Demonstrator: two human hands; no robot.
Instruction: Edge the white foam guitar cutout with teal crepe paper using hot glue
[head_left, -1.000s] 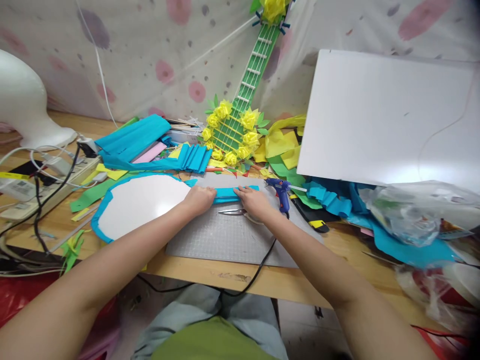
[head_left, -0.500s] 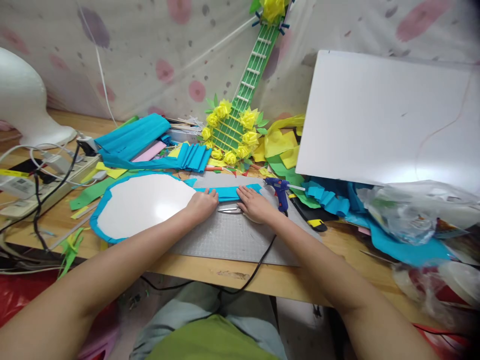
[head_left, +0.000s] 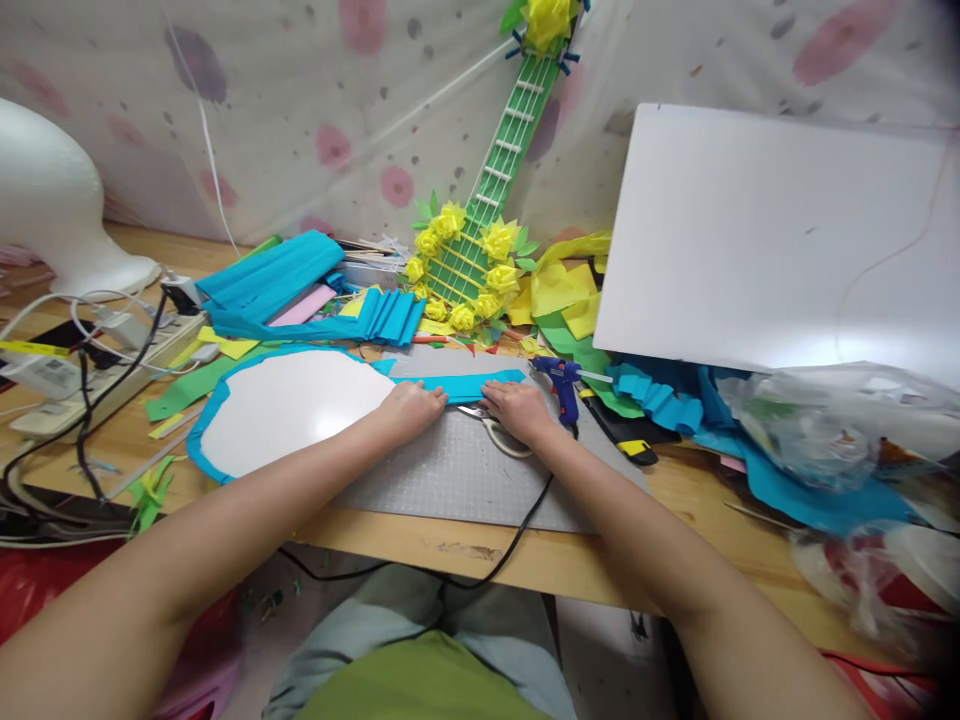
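A white board with a rounded body (head_left: 300,410) lies on the grey cutting mat (head_left: 427,480), its border covered in blue crepe paper. From its right end runs a narrow neck wrapped in blue crepe paper (head_left: 466,388). My left hand (head_left: 415,410) is closed at the neck's near edge, close to the body, fingertips on the paper. My right hand (head_left: 519,412) grips the same edge further right, fingers bent over it. Partly under my right hand lies a pair of scissors (head_left: 504,438). Just right of that hand rests a blue hot glue gun (head_left: 561,385).
A green paper guitar (head_left: 495,190) with yellow flowers leans on the back wall. Blue crepe paper (head_left: 274,280) and scraps lie behind the mat. A power strip (head_left: 112,385) is left; a white board (head_left: 750,240), a utility knife (head_left: 626,440) and plastic bags (head_left: 817,430) are right.
Both hands have shifted slightly right along the blue neck. My right hand's fingers have curled from flat to bent over its edge. The scissors' handle now shows below that hand.
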